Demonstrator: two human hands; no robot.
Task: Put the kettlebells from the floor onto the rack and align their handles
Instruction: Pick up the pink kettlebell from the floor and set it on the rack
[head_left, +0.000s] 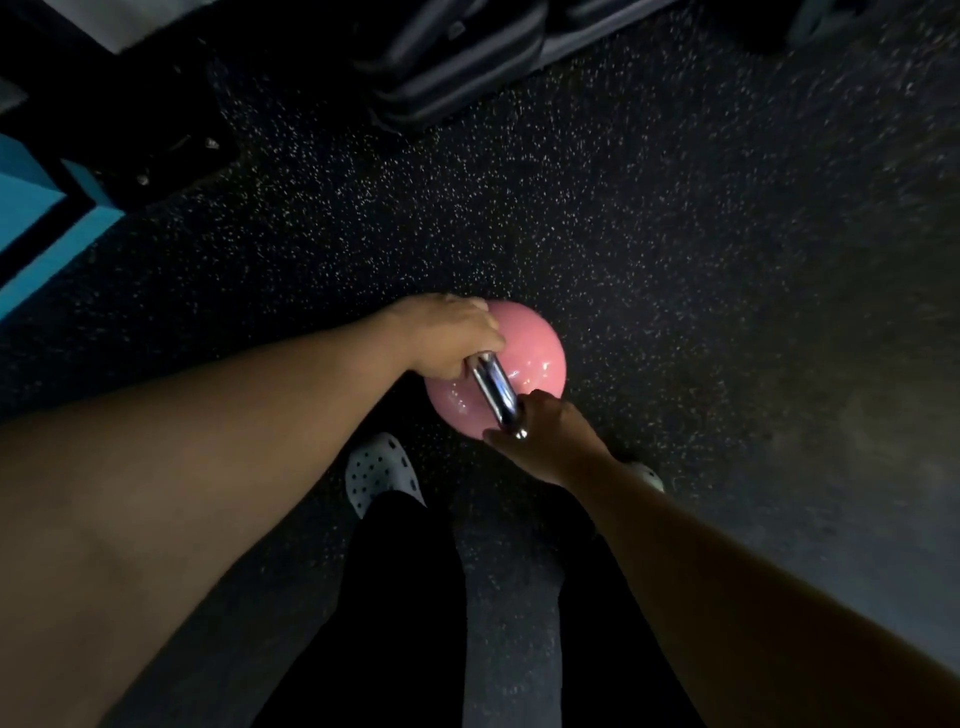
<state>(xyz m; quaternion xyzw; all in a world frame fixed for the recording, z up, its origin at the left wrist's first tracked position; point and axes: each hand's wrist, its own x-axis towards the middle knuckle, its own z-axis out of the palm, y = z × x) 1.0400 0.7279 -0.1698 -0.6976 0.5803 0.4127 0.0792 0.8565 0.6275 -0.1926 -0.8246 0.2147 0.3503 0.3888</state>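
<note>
A pink kettlebell (530, 348) with a shiny chrome handle (493, 387) is below me, over the dark speckled floor in front of my feet. My left hand (447, 335) is closed around the far end of the handle. My right hand (540, 434) grips the near end. I cannot tell whether the bell rests on the floor or hangs just above it. The rack is not clearly in view.
Dark padded gym equipment (457, 57) lies at the top centre. A blue-and-black block (47, 208) and a black frame with bolts (156, 150) sit at the left. My white perforated shoes (379, 473) stand just behind the kettlebell.
</note>
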